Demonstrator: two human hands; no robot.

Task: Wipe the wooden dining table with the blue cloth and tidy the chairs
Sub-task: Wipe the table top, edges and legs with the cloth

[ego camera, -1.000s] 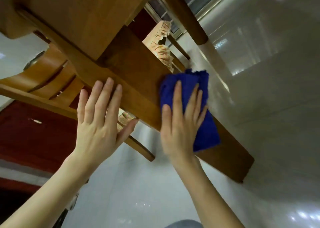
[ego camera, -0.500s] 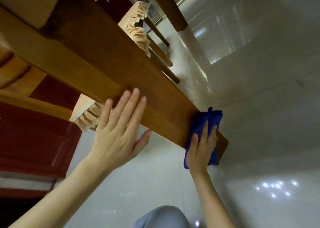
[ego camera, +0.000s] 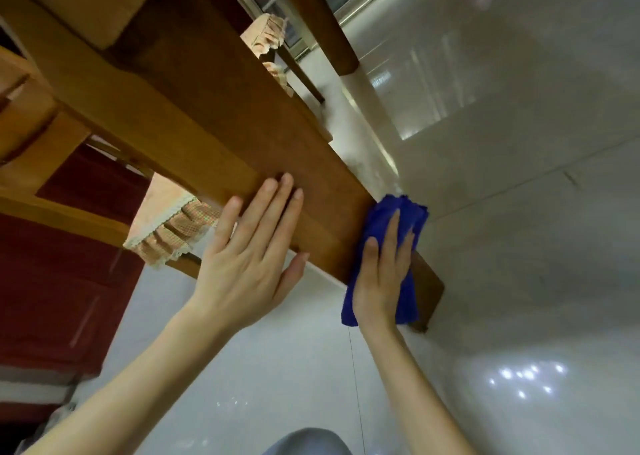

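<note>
I look steeply down along a broad wooden leg of the dining table, which runs from upper left to its foot at lower right on the floor. The blue cloth is pressed flat against the lower part of that leg, just above its foot, under my right hand. My left hand lies flat on the same leg a little higher, fingers spread, holding nothing. A chair with a frilled checked seat cover stands behind the leg at the left.
A second frilled chair cushion and another dark table leg are at the top. Glossy white floor tiles spread right and below. A dark red cabinet lines the left side. My knee shows at the bottom.
My right hand has slid the blue cloth down the leg from its middle to near the foot, then slightly back up. My left hand has followed down the leg.
</note>
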